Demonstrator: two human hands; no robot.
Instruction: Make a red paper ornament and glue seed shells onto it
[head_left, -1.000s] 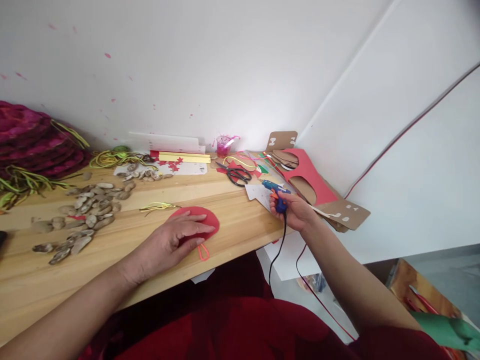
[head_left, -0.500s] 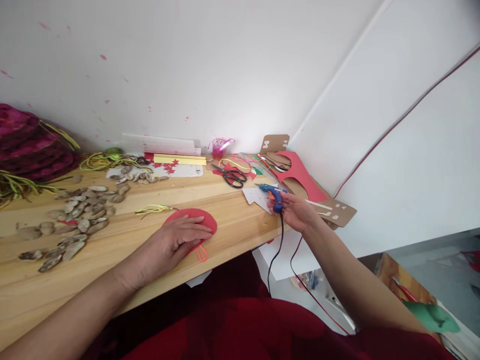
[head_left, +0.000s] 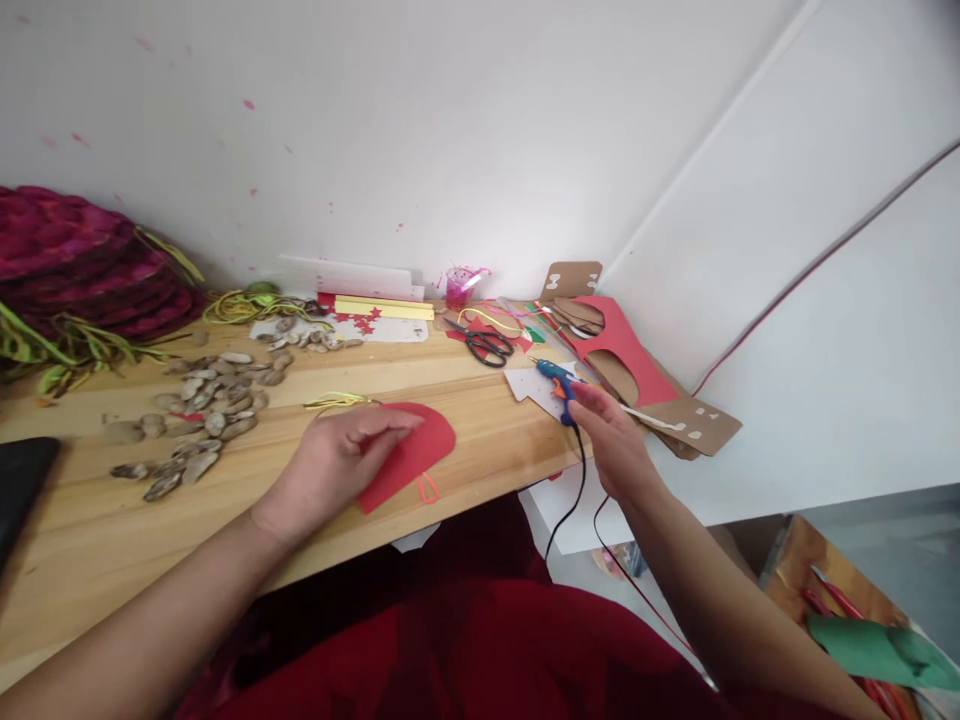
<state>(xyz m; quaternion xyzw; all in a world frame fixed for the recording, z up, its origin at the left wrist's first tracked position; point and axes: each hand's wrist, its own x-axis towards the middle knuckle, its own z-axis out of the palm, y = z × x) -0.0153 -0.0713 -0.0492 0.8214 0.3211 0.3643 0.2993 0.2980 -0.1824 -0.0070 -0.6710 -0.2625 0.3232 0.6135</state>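
My left hand (head_left: 337, 455) is closed at the left part of a rounded red paper piece (head_left: 420, 445), thumb and fingers pressed together over it. The hand hides part of the paper. An orange loop of cord (head_left: 427, 488) sticks out below the paper, and yellow-green strings (head_left: 337, 400) lie just behind. A blue glue gun (head_left: 556, 378) with an orange trigger lies over a white paper sheet (head_left: 529, 384), nozzle pointing left. Beside its handle, my right hand (head_left: 611, 430) has its fingers loosely apart and is not wrapped around it.
Black scissors (head_left: 487, 345) lie behind the glue gun. Red paper with round cutouts (head_left: 630, 345) and cardboard (head_left: 705, 425) are at the right. Peanut shells (head_left: 217, 400) spread at the left, before a magenta stack (head_left: 82, 265). A pink-stained cup (head_left: 459, 288) stands by the wall.
My right hand has loosened from the glue gun's handle. My left hand has gone from lying flat on the red paper to pinching at its left side. The view has shifted left.
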